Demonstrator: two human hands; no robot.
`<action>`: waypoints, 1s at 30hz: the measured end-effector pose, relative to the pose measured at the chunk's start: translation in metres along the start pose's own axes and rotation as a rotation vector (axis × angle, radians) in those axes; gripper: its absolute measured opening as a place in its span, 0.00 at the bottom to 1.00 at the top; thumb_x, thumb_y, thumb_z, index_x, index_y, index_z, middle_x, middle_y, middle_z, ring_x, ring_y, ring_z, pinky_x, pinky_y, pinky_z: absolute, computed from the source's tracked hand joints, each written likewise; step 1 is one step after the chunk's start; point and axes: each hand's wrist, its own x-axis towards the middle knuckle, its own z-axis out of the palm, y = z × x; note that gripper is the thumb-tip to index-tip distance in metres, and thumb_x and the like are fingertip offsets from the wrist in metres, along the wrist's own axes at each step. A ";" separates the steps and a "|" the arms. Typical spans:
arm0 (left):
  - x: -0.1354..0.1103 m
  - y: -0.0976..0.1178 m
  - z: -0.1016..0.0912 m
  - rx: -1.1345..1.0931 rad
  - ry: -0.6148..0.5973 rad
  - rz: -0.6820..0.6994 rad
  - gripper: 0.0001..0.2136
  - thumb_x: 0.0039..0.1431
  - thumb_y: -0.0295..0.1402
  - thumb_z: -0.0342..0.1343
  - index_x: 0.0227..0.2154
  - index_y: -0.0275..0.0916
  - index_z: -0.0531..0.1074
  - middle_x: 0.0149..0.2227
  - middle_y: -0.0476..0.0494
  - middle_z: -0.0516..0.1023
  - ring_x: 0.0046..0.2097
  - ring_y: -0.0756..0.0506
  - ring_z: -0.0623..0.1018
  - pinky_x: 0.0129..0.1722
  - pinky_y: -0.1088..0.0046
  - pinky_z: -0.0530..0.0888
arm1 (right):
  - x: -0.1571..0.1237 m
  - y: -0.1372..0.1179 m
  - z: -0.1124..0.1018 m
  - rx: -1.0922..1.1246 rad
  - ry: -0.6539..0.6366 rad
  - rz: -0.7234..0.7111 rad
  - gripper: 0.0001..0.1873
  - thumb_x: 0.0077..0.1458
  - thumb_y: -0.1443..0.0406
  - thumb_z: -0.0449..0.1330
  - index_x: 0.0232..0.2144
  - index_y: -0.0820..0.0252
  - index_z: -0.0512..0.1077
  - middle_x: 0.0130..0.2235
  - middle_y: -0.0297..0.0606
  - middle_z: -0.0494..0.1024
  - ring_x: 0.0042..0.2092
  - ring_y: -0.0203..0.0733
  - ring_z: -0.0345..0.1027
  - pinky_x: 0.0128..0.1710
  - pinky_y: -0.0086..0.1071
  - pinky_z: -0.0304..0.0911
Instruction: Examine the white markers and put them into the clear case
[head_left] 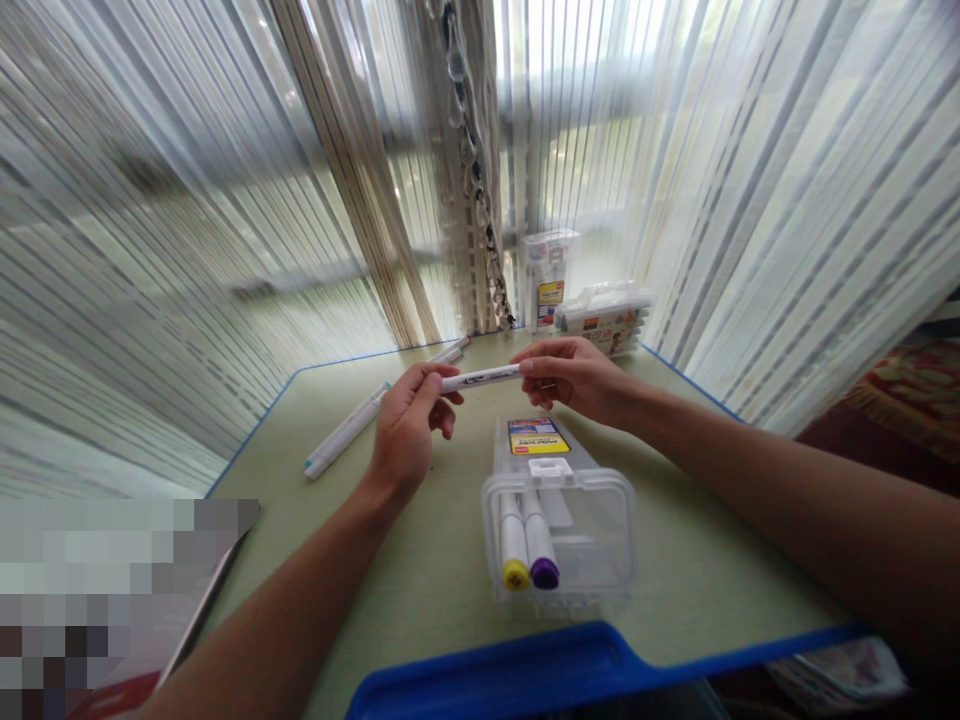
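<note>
Marker (pixel 482 378) spanned left to right above the table (pixel 442 560), its ends gripped by the fingers of the left hand (pixel 409 420) and right hand (pixel 574 375); the clear case (pixel 596 476) lay lengthwise on the near side, closer to the right.

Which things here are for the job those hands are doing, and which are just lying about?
Seem part of the job:
white marker, held by left hand and right hand
see-through box in front, with yellow-capped marker and purple-capped marker inside
probably the loose markers beside the left hand

Seem just lying about:
upright box at the back
handled case beside it
</note>
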 end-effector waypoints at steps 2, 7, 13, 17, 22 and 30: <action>0.000 0.000 0.000 0.001 -0.002 -0.002 0.09 0.61 0.35 0.53 0.38 0.35 0.73 0.28 0.48 0.73 0.21 0.53 0.69 0.20 0.77 0.66 | 0.000 0.000 0.000 -0.003 0.004 -0.003 0.15 0.42 0.62 0.76 0.31 0.64 0.79 0.23 0.35 0.79 0.21 0.32 0.70 0.20 0.25 0.64; -0.001 0.001 0.000 0.042 0.004 -0.001 0.09 0.58 0.35 0.57 0.39 0.36 0.73 0.28 0.49 0.74 0.21 0.54 0.69 0.20 0.78 0.67 | 0.000 0.000 0.000 -0.009 0.002 -0.023 0.13 0.43 0.62 0.75 0.30 0.63 0.78 0.24 0.35 0.78 0.21 0.32 0.69 0.19 0.25 0.62; -0.002 0.001 0.001 0.075 0.001 0.005 0.09 0.57 0.35 0.59 0.38 0.36 0.74 0.28 0.50 0.74 0.21 0.54 0.69 0.20 0.78 0.67 | 0.000 0.000 0.000 -0.013 0.002 -0.034 0.13 0.44 0.62 0.75 0.29 0.63 0.77 0.23 0.34 0.78 0.20 0.31 0.68 0.19 0.25 0.62; -0.002 0.001 0.001 0.111 0.000 0.027 0.09 0.57 0.36 0.60 0.38 0.36 0.74 0.28 0.50 0.74 0.21 0.55 0.69 0.20 0.78 0.66 | -0.001 -0.001 0.001 -0.016 -0.002 -0.031 0.15 0.43 0.61 0.76 0.28 0.63 0.77 0.23 0.34 0.78 0.20 0.31 0.68 0.19 0.24 0.62; -0.002 0.002 0.002 0.155 0.002 0.045 0.10 0.56 0.36 0.62 0.37 0.36 0.74 0.27 0.52 0.73 0.20 0.55 0.68 0.19 0.79 0.66 | -0.001 -0.001 -0.001 -0.021 -0.002 -0.039 0.14 0.44 0.61 0.75 0.29 0.63 0.77 0.23 0.34 0.78 0.21 0.31 0.69 0.20 0.24 0.62; -0.001 0.001 0.000 0.053 0.003 0.026 0.09 0.56 0.36 0.62 0.36 0.36 0.74 0.27 0.50 0.73 0.20 0.54 0.69 0.20 0.78 0.66 | -0.001 -0.003 0.002 -0.002 -0.009 -0.044 0.15 0.41 0.60 0.76 0.27 0.64 0.78 0.24 0.36 0.79 0.20 0.31 0.68 0.18 0.24 0.61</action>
